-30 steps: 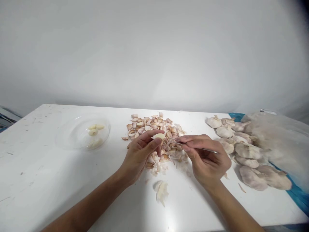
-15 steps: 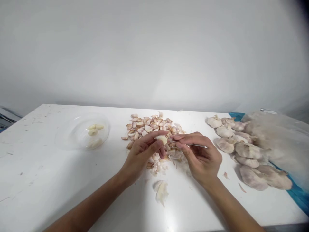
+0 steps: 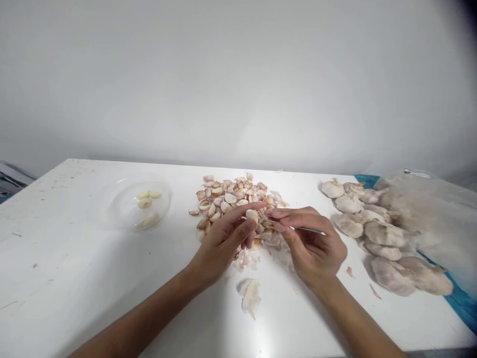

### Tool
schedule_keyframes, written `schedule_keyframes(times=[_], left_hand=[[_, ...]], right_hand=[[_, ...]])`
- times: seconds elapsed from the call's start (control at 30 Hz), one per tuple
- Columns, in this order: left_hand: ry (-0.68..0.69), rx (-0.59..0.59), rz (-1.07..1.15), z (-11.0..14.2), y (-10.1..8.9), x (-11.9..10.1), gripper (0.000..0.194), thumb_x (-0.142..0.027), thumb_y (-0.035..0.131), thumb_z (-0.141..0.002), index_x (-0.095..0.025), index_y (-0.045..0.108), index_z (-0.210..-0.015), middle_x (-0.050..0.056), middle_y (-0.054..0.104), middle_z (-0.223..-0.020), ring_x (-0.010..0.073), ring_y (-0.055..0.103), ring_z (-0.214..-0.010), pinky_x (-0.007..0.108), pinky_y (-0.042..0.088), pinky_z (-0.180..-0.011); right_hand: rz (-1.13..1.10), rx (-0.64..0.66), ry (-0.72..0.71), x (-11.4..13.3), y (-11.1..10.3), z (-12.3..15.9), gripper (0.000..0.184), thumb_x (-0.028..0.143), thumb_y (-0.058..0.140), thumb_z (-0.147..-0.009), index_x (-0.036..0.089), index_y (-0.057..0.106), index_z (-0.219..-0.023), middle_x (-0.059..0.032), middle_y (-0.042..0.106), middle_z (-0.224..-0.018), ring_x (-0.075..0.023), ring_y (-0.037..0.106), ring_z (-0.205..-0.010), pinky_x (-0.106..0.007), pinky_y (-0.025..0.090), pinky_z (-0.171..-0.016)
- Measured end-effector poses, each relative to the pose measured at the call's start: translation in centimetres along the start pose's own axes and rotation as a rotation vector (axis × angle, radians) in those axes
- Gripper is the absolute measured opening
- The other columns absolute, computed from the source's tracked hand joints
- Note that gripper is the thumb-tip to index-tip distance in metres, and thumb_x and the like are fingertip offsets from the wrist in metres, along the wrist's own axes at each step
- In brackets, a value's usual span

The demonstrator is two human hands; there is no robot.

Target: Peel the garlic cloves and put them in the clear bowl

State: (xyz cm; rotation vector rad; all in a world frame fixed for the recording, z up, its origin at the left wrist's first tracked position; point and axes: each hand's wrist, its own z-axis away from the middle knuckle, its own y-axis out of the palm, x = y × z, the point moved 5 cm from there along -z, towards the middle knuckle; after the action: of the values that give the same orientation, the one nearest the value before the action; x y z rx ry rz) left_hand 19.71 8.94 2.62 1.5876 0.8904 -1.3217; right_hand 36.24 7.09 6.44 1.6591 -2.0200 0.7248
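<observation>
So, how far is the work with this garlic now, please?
A few peeled cloves sit in the plate, beside a skin pile. The left hand holds one clove; the right hand holds a thin metal pick next to it. Many whole bulbs remain at right, so most is left.

We're counting two hands here: the left hand pinching one garlic clove, the right hand gripping one metal pick! Over on the left, we've got one clear plate with at least three peeled cloves. Center, one heap of skins and cloves, too many to count. On the right, about ten garlic bulbs and one plastic bag!
</observation>
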Motion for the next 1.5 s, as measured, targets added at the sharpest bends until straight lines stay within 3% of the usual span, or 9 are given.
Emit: schedule_keyframes(times=[0.8,1.07,1.27,1.5], left_hand=[[-0.039,0.035,-0.079,0.0,0.2,0.2,0.048,-0.045,0.053,-0.102,-0.023,0.058,-0.144,-0.003,0.050,-0.069,0.0121,0.045,-0.067,0.026,0.035,-0.062],[-0.034,0.058,-0.087,0.1,0.5,-0.3,0.040,-0.046,0.051,-0.103,-0.020,0.068,-0.130,-0.003,0.049,-0.068,0.0112,0.043,-0.065,0.027,0.035,-0.065],[-0.063,0.045,0.002,0.2,0.4,0.3,0.042,-0.044,0.054,-0.102,-0.023,0.057,-0.138,-0.003,0.050,-0.069,0.0119,0.047,-0.066,0.027,0.036,-0.062],[-0.046,-0.007,0.061,0.0,0.4,0.3,0.020,-0.040,0.060,-0.099,-0.023,0.056,-0.109,-0.005,0.054,-0.073,0.0088,0.049,-0.061,0.023,0.037,-0.057]], right_hand=[[-0.005,0.082,-0.041,0.1,-0.3,-0.2,0.040,-0.009,0.066,-0.084,0.021,0.068,-0.112,-0.0048,0.074,-0.100,-0.0211,0.072,-0.095,-0.039,0.062,-0.075],[-0.014,0.067,-0.057,0.2,-0.5,-0.1,0.041,-0.010,0.064,-0.083,0.020,0.069,-0.111,-0.0052,0.073,-0.100,-0.0236,0.073,-0.095,-0.043,0.064,-0.075],[-0.009,0.060,-0.031,-0.2,-0.7,-0.1,0.041,-0.009,0.063,-0.084,0.021,0.069,-0.110,-0.0048,0.073,-0.099,-0.0239,0.072,-0.096,-0.043,0.064,-0.074],[-0.003,0.020,-0.012,-0.6,-1.0,-0.4,0.036,-0.007,0.063,-0.086,0.022,0.068,-0.107,-0.0045,0.073,-0.098,-0.0233,0.072,-0.096,-0.041,0.063,-0.074]])
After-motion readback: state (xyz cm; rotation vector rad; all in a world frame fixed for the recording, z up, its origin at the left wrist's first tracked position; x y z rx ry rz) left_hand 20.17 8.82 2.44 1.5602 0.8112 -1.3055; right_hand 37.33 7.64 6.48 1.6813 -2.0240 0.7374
